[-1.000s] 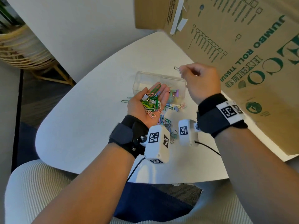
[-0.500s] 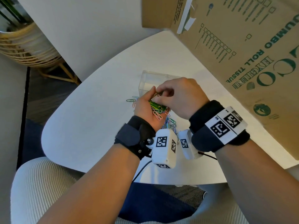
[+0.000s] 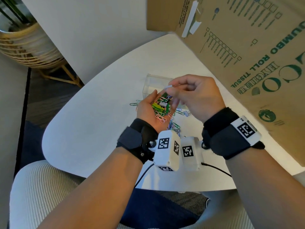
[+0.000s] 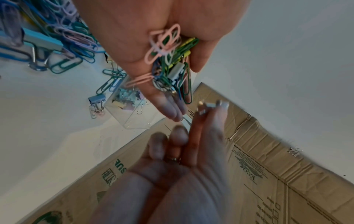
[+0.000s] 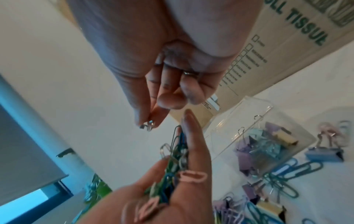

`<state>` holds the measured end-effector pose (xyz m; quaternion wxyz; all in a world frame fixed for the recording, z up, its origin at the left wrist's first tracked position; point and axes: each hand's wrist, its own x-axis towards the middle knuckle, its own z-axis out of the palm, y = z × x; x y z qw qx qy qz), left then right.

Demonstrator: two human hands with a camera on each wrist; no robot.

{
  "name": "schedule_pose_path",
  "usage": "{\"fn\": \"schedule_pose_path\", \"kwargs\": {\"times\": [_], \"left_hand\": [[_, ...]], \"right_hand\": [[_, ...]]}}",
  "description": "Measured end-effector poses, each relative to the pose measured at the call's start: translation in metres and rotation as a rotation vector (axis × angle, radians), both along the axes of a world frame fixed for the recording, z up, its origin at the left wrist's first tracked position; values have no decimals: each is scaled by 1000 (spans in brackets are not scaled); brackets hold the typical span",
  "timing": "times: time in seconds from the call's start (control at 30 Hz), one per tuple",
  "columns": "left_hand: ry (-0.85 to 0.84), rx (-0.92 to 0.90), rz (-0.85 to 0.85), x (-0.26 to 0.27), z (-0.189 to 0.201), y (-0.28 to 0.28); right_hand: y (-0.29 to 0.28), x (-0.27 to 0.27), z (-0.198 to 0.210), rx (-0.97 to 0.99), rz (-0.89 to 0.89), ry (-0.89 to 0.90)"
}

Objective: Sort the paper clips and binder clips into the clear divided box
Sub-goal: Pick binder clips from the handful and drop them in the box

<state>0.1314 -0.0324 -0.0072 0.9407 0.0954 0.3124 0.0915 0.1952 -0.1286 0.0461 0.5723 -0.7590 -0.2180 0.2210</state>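
Right hand (image 3: 194, 98) pinches small white clip (image 3: 168, 86) above left hand's (image 3: 151, 109) cupped clip pile (image 3: 162, 107); best drop it w/ binder clips, box (image 3: 153, 85) right side.

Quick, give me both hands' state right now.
Left hand: open, palm up, cupping a pile of mixed clips.
Right hand: fingertips pinch a small white binder clip above the left palm.
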Motion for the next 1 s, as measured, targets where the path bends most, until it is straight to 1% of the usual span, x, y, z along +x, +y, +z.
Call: {"fn": "schedule_pose_path", "kwargs": {"times": [0.03, 0.1, 0.2, 0.33, 0.37, 0.47, 0.53, 0.6, 0.67, 0.7, 0.83, 1.0], "left_hand": [[-3, -9, 2, 0, 0, 1], [-12, -27, 11, -1, 0, 2], [-17, -60, 14, -3, -3, 2], [1, -81, 14, -5, -6, -3], [2, -80, 11, -5, -6, -3], [2, -71, 7, -4, -2, -3], [0, -60, 9, -4, -1, -2], [-9, -39, -7, -4, -1, -3], [-20, -14, -28, -6, -4, -6], [-28, -20, -34, -6, -5, -7], [-38, -64, -37, -5, -8, -8], [-61, -92, -15, -1, -14, -11]], "right_hand": [[-3, 3, 0, 34, -34, 9], [-9, 12, -4, 39, -121, -32], [-16, 30, -15, -79, -225, -140], [-14, 49, -16, -171, -270, -190], [-12, 53, -14, -220, -255, -205], [-11, 52, -7, -431, -134, -308], [-9, 39, 3, -434, -53, -350], [-5, 19, 14, -424, 81, -340], [-1, 4, 17, -492, 203, -365], [-1, 1, 15, -535, 232, -397], [2, -6, 5, -646, 274, -477], [5, -9, 0, -712, 228, -501]]}}
